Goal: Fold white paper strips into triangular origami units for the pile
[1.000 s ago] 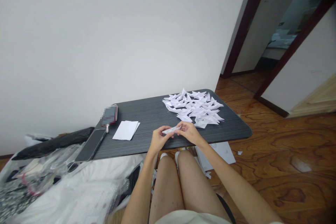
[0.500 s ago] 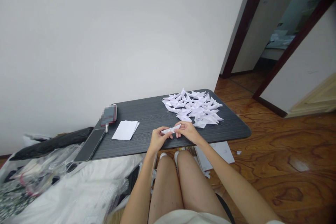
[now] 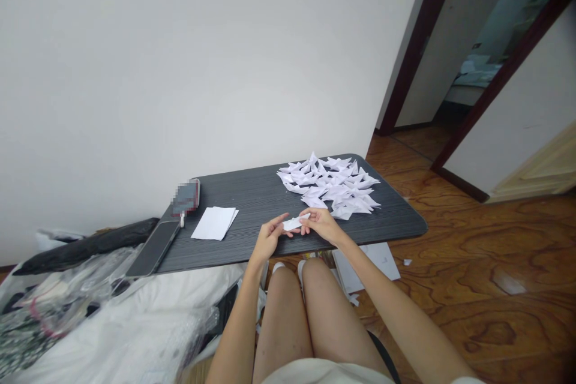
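A small folded piece of white paper [image 3: 294, 224] is held between my two hands above the front edge of the dark table [image 3: 252, 192]. My right hand [image 3: 320, 223] pinches its right end with thumb and fingers. At its left end, my left hand [image 3: 270, 236] has the paper between thumb and fingers, the fingers somewhat spread. Just beyond my right hand lies a spread pile of folded white paper boats [image 3: 333, 183]. A short stack of flat white paper sheets [image 3: 215, 223] rests to the left of my left hand.
A phone-like dark slab [image 3: 155, 247] lies at the table's left edge, near a blurred-out device [image 3: 186, 197] with a white plug. Plastic-wrapped bundles [image 3: 103, 276] crowd the left side. Under the table, a white board [image 3: 380, 261] and paper scraps lie on the wooden floor [image 3: 468, 264].
My left hand's fingers have loosened and spread, and its thumb has shifted left. More of the folded paper's flat face shows now. The right hand stays in place.
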### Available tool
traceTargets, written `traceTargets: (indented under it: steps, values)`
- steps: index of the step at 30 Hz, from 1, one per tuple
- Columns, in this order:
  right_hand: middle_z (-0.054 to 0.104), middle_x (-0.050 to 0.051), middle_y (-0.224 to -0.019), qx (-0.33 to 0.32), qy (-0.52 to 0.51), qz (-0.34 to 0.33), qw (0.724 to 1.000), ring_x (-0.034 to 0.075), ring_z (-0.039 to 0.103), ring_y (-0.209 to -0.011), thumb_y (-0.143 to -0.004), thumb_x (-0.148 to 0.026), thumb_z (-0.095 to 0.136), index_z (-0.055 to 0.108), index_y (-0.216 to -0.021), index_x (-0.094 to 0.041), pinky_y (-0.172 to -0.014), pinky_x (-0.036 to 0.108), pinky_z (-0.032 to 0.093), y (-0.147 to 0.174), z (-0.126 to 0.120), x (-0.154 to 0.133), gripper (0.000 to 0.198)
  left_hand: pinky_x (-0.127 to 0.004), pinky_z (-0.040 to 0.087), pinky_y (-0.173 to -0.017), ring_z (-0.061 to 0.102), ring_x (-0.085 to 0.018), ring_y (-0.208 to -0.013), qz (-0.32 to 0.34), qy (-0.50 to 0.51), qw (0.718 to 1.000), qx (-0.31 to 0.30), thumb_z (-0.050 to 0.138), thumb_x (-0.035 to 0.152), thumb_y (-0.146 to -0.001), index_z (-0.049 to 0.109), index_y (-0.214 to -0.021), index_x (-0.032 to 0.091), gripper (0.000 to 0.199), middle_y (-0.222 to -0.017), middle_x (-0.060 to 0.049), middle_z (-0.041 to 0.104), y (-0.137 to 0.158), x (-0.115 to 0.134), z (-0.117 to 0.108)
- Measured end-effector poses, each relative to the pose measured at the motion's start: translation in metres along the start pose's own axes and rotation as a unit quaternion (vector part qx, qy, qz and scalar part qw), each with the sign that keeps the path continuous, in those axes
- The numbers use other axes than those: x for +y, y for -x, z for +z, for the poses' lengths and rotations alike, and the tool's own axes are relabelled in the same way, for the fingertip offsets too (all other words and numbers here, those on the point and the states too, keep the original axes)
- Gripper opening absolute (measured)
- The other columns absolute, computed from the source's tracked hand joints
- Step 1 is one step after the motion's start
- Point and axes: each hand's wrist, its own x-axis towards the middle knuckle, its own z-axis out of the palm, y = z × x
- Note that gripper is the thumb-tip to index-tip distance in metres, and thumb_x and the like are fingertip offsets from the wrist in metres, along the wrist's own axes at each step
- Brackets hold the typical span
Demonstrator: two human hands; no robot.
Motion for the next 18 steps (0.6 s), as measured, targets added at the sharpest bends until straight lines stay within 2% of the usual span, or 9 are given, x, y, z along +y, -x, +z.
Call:
traceTargets:
  steps: [4, 7, 10, 14, 18]
  values:
    - [0.060, 0.001, -0.048, -0.007, 0.006, -0.003, 1.000, 0.011, 0.054, -0.043, -0.067, -0.033, 0.060, 0.056, -0.076, -0.011, -0.045, 0.022, 0.040, -0.001, -0.001, 0.002, 0.024, -0.028, 0.045, -0.066, 0.061, -0.014, -0.061, 0.002, 0.036, 0.999, 0.009, 0.045, 0.031, -0.075, 0.033, -0.125, 0.003, 0.058, -0.073, -0.008, 0.066, 0.001, -0.001, 0.000]
    - [0.062, 0.002, -0.051, -0.018, 0.015, -0.002, 1.000, 0.011, 0.055, -0.044, -0.068, -0.033, 0.058, 0.057, -0.076, -0.011, -0.045, 0.022, 0.040, -0.002, -0.001, 0.005, 0.023, -0.024, 0.044, -0.056, 0.056, -0.011, -0.051, 0.022, -0.019, 0.999, 0.037, 0.047, 0.033, -0.075, 0.038, -0.122, 0.003, 0.056, -0.068, -0.006, 0.065, 0.000, -0.001, 0.001]
    - [0.063, 0.003, -0.053, -0.023, 0.029, -0.005, 0.999, 0.010, 0.054, -0.043, -0.069, -0.032, 0.058, 0.057, -0.076, -0.011, -0.046, 0.022, 0.040, -0.002, 0.000, 0.008, 0.023, -0.020, 0.041, -0.047, 0.054, -0.011, -0.048, 0.039, -0.108, 0.993, 0.028, 0.055, 0.032, -0.070, 0.041, -0.120, 0.008, 0.057, -0.065, -0.005, 0.065, 0.000, 0.000, 0.003]
    - [0.064, 0.004, -0.056, -0.022, 0.034, -0.008, 0.999, 0.012, 0.055, -0.046, -0.076, -0.038, 0.048, 0.057, -0.078, -0.011, -0.047, 0.023, 0.041, -0.001, 0.001, 0.011, 0.029, -0.020, 0.039, -0.046, 0.051, -0.010, -0.047, 0.056, -0.167, 0.984, 0.010, 0.055, 0.029, -0.070, 0.047, -0.116, 0.012, 0.049, -0.062, -0.004, 0.065, 0.001, 0.003, 0.005]
    - [0.064, 0.006, -0.057, -0.005, -0.010, 0.008, 1.000, 0.013, 0.058, -0.047, -0.078, -0.044, 0.042, 0.054, -0.077, -0.011, -0.045, 0.023, 0.041, 0.000, -0.001, 0.009, 0.035, -0.020, 0.039, -0.048, 0.050, -0.010, -0.047, 0.057, -0.160, 0.985, 0.004, 0.052, 0.028, -0.073, 0.046, -0.118, 0.009, 0.048, -0.062, -0.005, 0.065, 0.002, 0.005, 0.003]
